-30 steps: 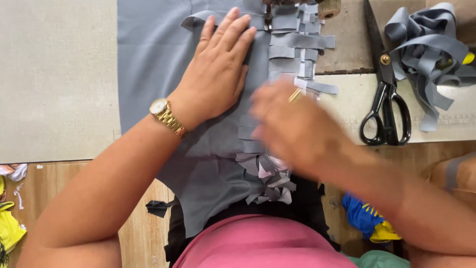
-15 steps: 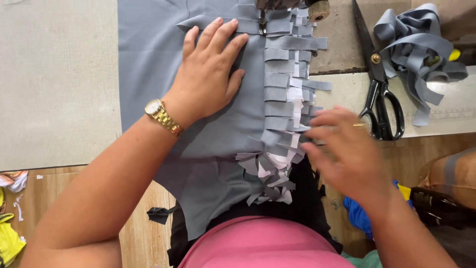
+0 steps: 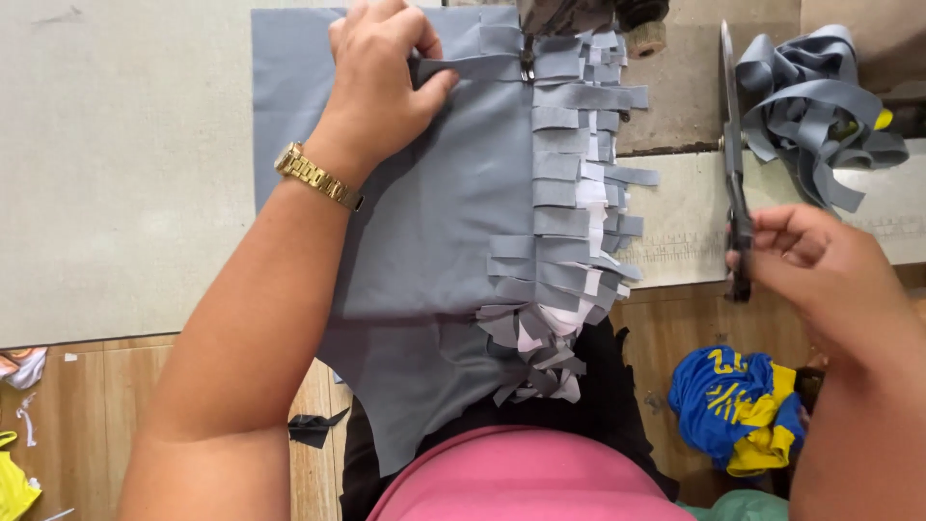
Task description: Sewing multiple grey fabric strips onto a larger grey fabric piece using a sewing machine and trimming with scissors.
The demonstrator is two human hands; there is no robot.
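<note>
Head view: the left hand [image 3: 381,82] lies knuckles-up on the grey cloth [image 3: 434,241], thumb and fingers pinching a strip at its top. Right of the cloth, the right hand [image 3: 820,270] grips the scissors [image 3: 735,174], blades pointing away up the bench [image 3: 125,174]; handles hidden.

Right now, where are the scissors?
In the head view the scissors are on the right, handles in the right hand, blades pointing away, between the fringed grey fabric and the pile of grey strips.
</note>
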